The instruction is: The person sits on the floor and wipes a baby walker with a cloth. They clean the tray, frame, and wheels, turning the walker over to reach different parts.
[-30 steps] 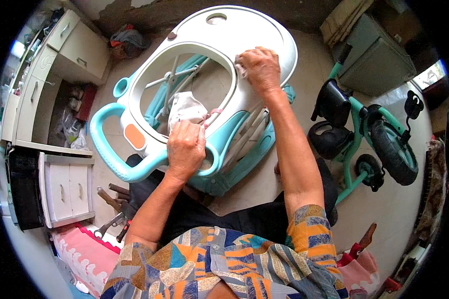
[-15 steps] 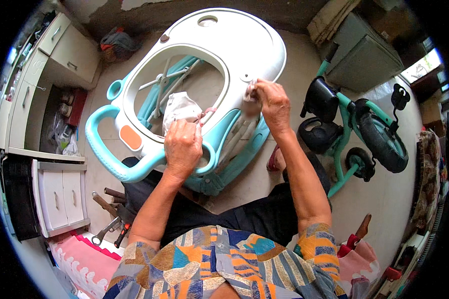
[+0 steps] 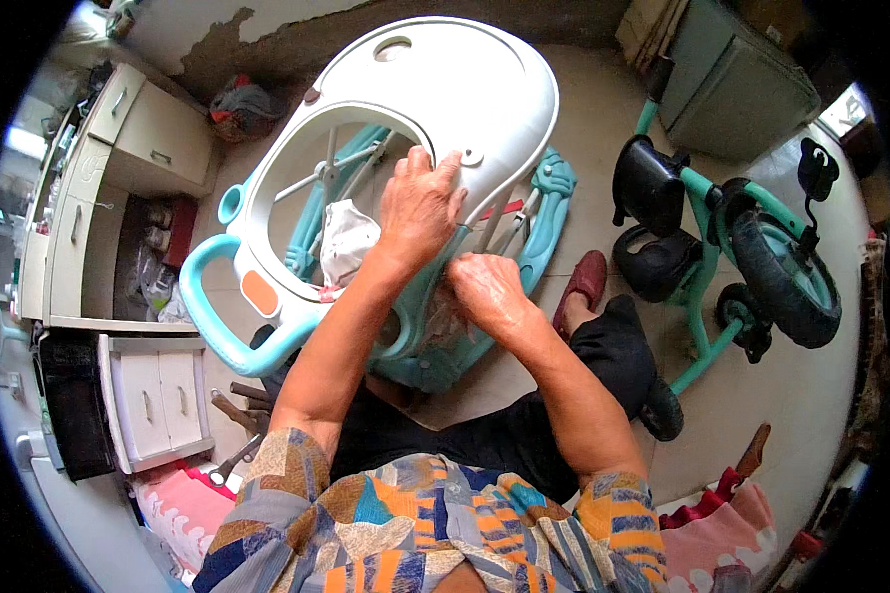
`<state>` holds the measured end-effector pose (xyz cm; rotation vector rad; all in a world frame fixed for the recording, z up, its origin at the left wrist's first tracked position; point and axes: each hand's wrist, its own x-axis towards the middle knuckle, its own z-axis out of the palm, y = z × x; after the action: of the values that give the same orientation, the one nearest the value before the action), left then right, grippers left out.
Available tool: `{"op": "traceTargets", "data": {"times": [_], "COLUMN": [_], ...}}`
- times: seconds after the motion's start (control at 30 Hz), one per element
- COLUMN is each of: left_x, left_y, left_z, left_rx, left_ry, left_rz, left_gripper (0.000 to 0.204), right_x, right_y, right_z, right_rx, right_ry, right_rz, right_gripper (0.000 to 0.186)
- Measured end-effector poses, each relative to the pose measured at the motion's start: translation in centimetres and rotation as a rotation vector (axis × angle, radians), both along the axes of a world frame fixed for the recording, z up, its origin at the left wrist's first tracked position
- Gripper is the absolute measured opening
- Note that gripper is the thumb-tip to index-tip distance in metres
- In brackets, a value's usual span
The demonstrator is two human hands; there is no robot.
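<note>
A white and teal baby walker stands on the floor in front of me, its round seat opening facing up. My left hand grips the white rim at the right side of the opening, fingers over the edge. Lower and to the right, my right hand is closed in a fist against the teal side of the walker. A crumpled greyish-pink cloth shows under that fist, most of it hidden. Inside the opening hangs a white fabric piece, near the folding bars of the frame.
A teal and black tricycle lies at the right, near a grey box. Cream cabinets and a small white drawer unit line the left. Tools and pink fabric lie beside me.
My left hand has moved up and right along the walker's rim. The right hand has come down with the cloth from the tray's edge to the teal side. The view has shifted slightly.
</note>
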<state>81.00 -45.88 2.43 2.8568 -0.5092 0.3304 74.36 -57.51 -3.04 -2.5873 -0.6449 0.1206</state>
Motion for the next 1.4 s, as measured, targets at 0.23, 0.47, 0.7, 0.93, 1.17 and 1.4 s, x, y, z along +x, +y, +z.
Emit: {"op": "traceTargets", "data": {"times": [0.23,0.47,0.7,0.93,1.17,1.4], "left_x": [-2.1,-6.3,-6.8,-5.8,-6.9,-3.5], "left_y": [1.7,0.4,0.8,0.1,-1.2,-0.4], "left_z": [0.2,0.6,2.3,3.4,1.2,2.9], "left_rx": [-0.178,-1.159,-0.721,-1.022,-1.588,-1.28], "left_ry": [-0.03,0.491,0.094,0.247,0.707,0.121], "left_rz": [-0.19,0.015,0.031,0.131,0.076,0.182], "left_gripper": [0.035,0.032,0.01,0.02,0.047,0.031], "right_x": [2.0,1.8,1.1,1.0,0.5,-0.8], "right_y": [-2.7,-2.9,-2.8,-2.0,-0.6,0.0], "right_z": [2.8,3.8,4.5,6.1,4.1,4.7], "right_rx": [0.324,0.944,0.864,1.09,1.243,0.893], "right_ry": [-0.002,0.052,-0.089,-0.04,0.223,0.163], "right_rz": [-0.424,-0.43,-0.484,-0.505,-0.474,-0.32], "right_gripper": [0.016,0.023,0.022,0.016,0.02,0.023]}}
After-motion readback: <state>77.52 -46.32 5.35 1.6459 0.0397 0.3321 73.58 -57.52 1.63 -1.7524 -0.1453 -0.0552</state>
